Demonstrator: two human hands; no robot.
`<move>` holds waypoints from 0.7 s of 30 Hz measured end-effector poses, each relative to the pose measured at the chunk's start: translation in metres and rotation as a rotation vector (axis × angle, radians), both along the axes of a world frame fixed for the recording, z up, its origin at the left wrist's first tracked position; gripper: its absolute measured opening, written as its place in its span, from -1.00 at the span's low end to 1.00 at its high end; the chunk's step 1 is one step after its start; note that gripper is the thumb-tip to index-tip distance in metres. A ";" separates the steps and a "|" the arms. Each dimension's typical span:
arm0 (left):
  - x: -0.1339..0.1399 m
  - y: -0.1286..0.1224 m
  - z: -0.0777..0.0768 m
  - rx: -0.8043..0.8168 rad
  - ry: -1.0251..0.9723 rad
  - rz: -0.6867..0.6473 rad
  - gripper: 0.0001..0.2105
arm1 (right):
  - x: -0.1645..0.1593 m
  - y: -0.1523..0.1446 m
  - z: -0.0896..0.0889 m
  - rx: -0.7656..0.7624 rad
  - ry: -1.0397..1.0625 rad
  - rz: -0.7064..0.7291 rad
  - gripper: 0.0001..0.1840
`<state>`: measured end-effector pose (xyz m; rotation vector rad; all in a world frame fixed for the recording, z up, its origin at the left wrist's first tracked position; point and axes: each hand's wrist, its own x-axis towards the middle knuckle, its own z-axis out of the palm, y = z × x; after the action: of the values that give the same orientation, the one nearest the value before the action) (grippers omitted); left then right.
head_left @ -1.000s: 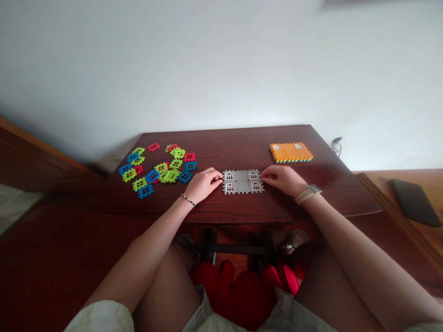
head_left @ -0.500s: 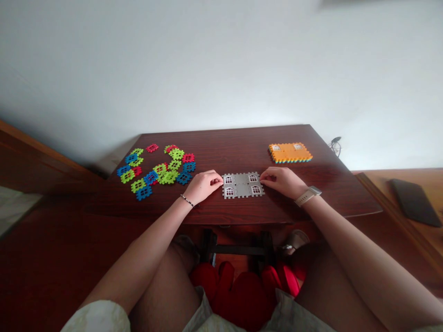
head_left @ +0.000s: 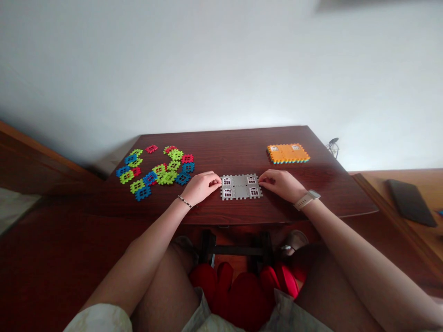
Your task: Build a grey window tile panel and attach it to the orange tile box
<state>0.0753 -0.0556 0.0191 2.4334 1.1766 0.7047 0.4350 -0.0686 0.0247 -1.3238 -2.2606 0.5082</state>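
Observation:
A grey panel of interlocking plastic building tiles [head_left: 241, 186], with white window inserts at its corners, lies flat on the dark wooden table [head_left: 221, 143]. At its left edge, my left hand [head_left: 203, 186] has thumb and fingers pinched together on the rim. My right hand [head_left: 281, 183] pinches the opposite edge the same way. Both sets of fingertips partly cover the notched edges. To the right and farther back sits a stack of panels [head_left: 288, 153], orange on top with white windows and teal beneath.
Loose window tiles [head_left: 168, 177] in green, blue and red are scattered over the table's left side, some overlapping. A black cable [head_left: 333, 144] hangs beyond the right edge. Farther right, a dark flat object [head_left: 410, 202] rests on a lower wooden surface. The wall rises behind the table.
The whole view has shifted slightly. Both hands keep their pinch on the grey panel, and neither it nor the other pieces has visibly moved on the table.

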 end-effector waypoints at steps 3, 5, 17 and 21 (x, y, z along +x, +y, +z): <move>-0.002 -0.003 0.005 0.009 0.001 0.015 -0.93 | 0.002 -0.001 0.006 0.020 0.023 0.010 -0.81; 0.000 -0.005 0.007 0.047 -0.011 0.030 -0.96 | 0.002 -0.002 0.009 0.043 0.073 0.042 -0.77; 0.019 -0.016 -0.009 0.069 0.090 -0.196 -0.23 | -0.016 -0.009 0.000 0.053 -0.026 0.268 -0.39; 0.020 -0.015 -0.006 0.074 0.068 -0.195 -0.31 | -0.015 -0.007 -0.005 0.092 -0.023 0.299 -0.45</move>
<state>0.0951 -0.0706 0.0129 2.6072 0.9344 0.6213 0.4203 -0.0754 0.0200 -0.9558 -2.4836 0.4837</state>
